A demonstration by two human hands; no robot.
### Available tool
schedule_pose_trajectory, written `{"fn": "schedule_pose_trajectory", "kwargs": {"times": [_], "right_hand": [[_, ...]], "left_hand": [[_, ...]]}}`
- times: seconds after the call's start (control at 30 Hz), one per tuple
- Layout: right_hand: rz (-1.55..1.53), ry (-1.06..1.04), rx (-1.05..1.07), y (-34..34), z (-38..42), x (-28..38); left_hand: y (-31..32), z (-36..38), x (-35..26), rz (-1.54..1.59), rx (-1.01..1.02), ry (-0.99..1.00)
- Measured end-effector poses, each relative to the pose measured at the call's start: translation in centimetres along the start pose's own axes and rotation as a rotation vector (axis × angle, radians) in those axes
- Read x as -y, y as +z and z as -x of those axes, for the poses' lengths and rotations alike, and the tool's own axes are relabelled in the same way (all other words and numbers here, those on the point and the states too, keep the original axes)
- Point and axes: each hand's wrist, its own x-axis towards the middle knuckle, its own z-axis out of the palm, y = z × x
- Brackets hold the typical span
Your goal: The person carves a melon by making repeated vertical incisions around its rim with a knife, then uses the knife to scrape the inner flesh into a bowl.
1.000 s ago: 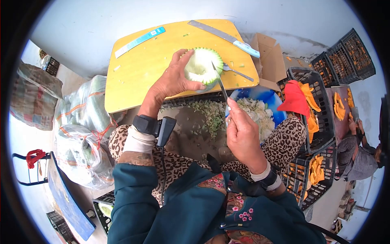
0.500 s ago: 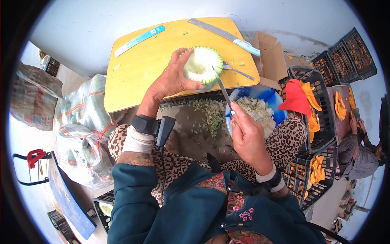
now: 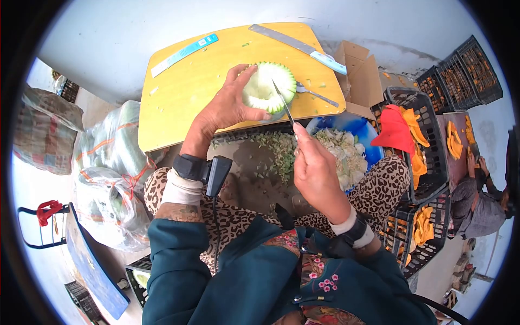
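Observation:
My left hand (image 3: 230, 103) is wrapped round a hollowed green-skinned winter melon (image 3: 281, 73), its pale inside facing me and its rim cut in a zigzag. The melon stands near the front edge of the yellow table (image 3: 189, 92). In my right hand (image 3: 319, 176) is a thin carving knife (image 3: 285, 103), gripped by its handle, the blade reaching over the melon's opening. Beside the melon lies a metal spoon (image 3: 319, 96). A large knife with a light blue handle (image 3: 292, 43) rests at the back of the table, and a blue-and-white sleeve (image 3: 184, 54) lies at the left.
Below the table's right corner, a blue basin (image 3: 374, 149) holds pale scraps. Black crates (image 3: 439, 162) with orange pieces and a red cloth (image 3: 392, 130) stand at the right, by a cardboard box (image 3: 363, 81). Bagged melons (image 3: 111, 135) sit left. Another person (image 3: 482, 208) works far right.
My right hand has moved up and left, bringing the knife blade from the melon's right rim across its opening. My left hand still holds the melon in nearly the same place.

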Motion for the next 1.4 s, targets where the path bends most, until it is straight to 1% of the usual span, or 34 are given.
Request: {"fn": "schedule_pose_trajectory", "kwargs": {"times": [0.1,0.2,0.4,0.6,0.7,0.8,0.9,1.0,1.1,1.2,1.3,1.4], "right_hand": [[0.103,0.029,-0.004,1.2,0.0,-0.2],[0.09,-0.002,-0.033,1.4,0.5,-0.6],[0.024,-0.03,-0.002,0.6,0.3,-0.4],[0.037,-0.037,-0.003,0.3,0.5,0.0],[0.027,-0.008,0.033,0.3,-0.5,-0.3],[0.019,-0.026,0.045,0.1,-0.5,-0.8],[0.006,0.001,0.038,-0.4,0.8,-0.4],[0.026,0.113,0.168,-2.0,3.2,0.0],[-0.043,0.03,0.101,-2.2,4.2,-0.8],[-0.038,0.014,0.132,-3.0,4.1,-0.6],[-0.032,0.052,0.152,-4.0,4.4,0.1],[-0.031,0.058,0.068,-4.3,4.0,0.9]], "left_hand": [[0.1,-0.1,-0.1,-0.015,-0.015,0.003],[0.2,0.1,-0.2,0.004,-0.02,-0.009],[0.1,0.1,-0.2,0.011,-0.007,0.006],[0.1,-0.1,0.0,0.018,0.001,0.005],[0.1,-0.3,-0.1,0.006,-0.004,-0.013],[0.2,-0.1,-0.4,0.007,-0.01,-0.003],[0.2,-0.1,-0.3,0.014,-0.018,0.029],[0.1,-0.2,0.0,0.009,-0.025,0.019],[0.0,-0.2,-0.1,0.008,-0.003,0.018],[0.0,-0.2,0.1,-0.004,0.008,0.021],[-0.1,-0.1,0.5,-0.016,0.0,0.018],[-0.2,0.0,0.3,-0.008,0.002,-0.005]]}}
